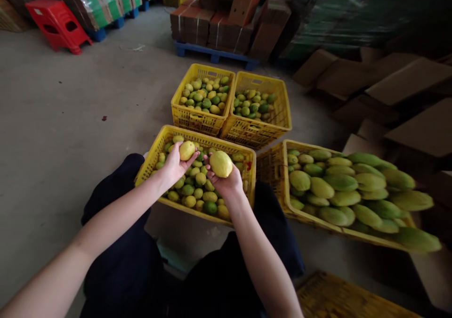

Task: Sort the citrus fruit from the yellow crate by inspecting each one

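Note:
Over a yellow plastic crate [251,186] between my knees, each of my hands holds one yellow lemon. My left hand [173,165] cradles the smaller-looking lemon [187,150], palm turned up. In my right hand [229,183] rests a larger-looking lemon [221,164], its fingers curled beneath and beside it. The two lemons are apart. Below them the crate is filled with green and yellow lemons [200,179], partly hidden by my hands.
Two more yellow crates, left [203,120] and right [259,132], stand beyond with lemons inside. To the right, another crate [285,181] is heaped with long green fruits [339,182]. Cardboard [413,80] lies farther right. A red stool [58,23] and blue pallet [215,54] stand behind.

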{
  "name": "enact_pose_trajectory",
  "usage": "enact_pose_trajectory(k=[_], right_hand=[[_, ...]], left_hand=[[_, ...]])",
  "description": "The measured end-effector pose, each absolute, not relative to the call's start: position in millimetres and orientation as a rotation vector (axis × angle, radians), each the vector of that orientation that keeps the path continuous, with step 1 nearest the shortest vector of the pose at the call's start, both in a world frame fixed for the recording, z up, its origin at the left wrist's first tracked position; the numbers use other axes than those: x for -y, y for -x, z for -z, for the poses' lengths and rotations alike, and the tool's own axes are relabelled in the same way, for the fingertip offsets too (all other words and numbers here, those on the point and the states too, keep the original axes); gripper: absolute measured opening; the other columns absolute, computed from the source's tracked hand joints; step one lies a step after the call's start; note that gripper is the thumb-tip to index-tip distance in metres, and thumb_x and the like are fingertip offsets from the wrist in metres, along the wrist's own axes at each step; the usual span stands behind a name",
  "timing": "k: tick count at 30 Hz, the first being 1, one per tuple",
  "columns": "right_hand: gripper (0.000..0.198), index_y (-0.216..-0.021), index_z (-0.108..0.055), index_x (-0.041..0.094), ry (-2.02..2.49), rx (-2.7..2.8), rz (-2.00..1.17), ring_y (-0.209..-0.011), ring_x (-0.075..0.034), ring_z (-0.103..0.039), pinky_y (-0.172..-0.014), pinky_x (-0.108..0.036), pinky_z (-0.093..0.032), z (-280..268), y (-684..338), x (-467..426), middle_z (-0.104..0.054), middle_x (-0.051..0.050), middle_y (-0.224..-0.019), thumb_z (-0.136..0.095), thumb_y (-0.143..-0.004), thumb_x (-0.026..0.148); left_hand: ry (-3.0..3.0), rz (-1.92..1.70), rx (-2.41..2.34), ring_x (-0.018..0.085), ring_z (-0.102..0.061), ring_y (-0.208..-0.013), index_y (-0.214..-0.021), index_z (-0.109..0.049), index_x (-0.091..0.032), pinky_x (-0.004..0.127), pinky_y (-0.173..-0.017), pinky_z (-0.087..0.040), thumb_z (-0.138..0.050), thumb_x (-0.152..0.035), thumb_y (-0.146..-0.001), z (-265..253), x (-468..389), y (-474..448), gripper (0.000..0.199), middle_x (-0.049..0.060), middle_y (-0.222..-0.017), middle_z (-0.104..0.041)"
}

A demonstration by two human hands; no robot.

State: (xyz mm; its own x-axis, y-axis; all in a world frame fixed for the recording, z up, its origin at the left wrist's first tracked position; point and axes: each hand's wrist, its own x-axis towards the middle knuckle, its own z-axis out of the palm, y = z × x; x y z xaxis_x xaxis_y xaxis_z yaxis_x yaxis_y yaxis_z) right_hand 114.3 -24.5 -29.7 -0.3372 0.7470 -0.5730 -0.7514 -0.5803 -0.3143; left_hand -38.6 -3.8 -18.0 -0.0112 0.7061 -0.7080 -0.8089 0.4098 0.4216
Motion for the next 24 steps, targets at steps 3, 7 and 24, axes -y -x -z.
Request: enact_pose_trajectory(k=[3,7,24], right_hand=[[0.031,-0.098,-0.061,0.016,0.852,-0.009,-1.983,-0.051,-0.015,-0.054,-0.036,-0.021,-0.041,29.6,-116.5,22.8,-0.072,-0.011,-0.078,-0.035,-0.087,0.028],[0.032,-0.099,-0.061,0.018,0.894,-0.010,-1.961,-0.053,-0.016,-0.054,-0.037,-0.020,-0.039,25.0,-117.6,21.3,-0.071,-0.010,-0.078,-0.034,-0.089,0.031],[0.028,-0.083,-0.061,0.020,0.848,-0.197,-1.750,-0.053,-0.013,-0.058,-0.040,-0.019,-0.042,11.7,-143.2,20.3,-0.067,-0.003,-0.067,-0.039,-0.088,0.036]], left_hand=[[0.022,-1.119,-0.966,0.014,-0.064,-0.054,-0.104,-0.064,-0.008,0.020,-0.047,-0.055,-0.039,-0.027,-0.096,14.0,5.1,39.7,0.032,0.009,-0.071,-0.070],[-0.013,-0.993,-0.914,0.013,-0.061,-0.052,-0.110,-0.063,-0.005,0.020,-0.045,-0.052,-0.037,-0.027,-0.096,6.4,8.2,37.6,0.037,0.011,-0.074,-0.071],[-0.434,-0.595,-1.176,0.013,-0.059,-0.051,-0.079,-0.063,-0.017,0.022,-0.049,-0.047,-0.041,-0.029,-0.095,61.3,34.5,34.7,0.030,0.003,-0.062,-0.063]])
